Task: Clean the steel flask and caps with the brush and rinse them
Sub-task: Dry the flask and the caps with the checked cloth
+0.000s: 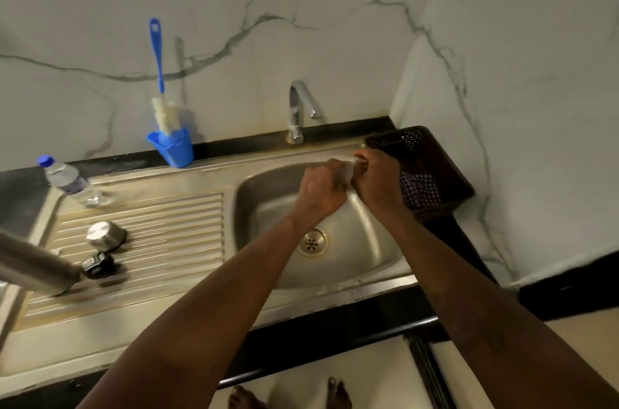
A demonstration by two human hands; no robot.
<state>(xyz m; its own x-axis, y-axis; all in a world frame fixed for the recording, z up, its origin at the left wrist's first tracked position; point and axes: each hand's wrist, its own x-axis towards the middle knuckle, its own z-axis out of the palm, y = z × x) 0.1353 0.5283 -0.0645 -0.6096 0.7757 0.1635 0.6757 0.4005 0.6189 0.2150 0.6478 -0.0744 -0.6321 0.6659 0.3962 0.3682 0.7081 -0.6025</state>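
The steel flask (37,266) rests on the ribbed drainboard (160,234) at the far left, partly cut off by the frame edge. Beside it lie a steel cap (105,234) and a black inner cap (98,265). The blue-handled bottle brush (160,73) stands bristles down in a blue cup (174,149) against the wall. My left hand (320,189) and my right hand (378,181) meet over the back of the sink basin (268,194), both closed around a small pale object (346,173) that is too blurred to identify.
A faucet (299,110) stands behind the basin, with no water visibly running. A plastic water bottle (67,179) stands at the drainboard's back left. A dark perforated basket (432,144) holding a checked cloth sits right of the sink. The drain (312,243) is below my forearms.
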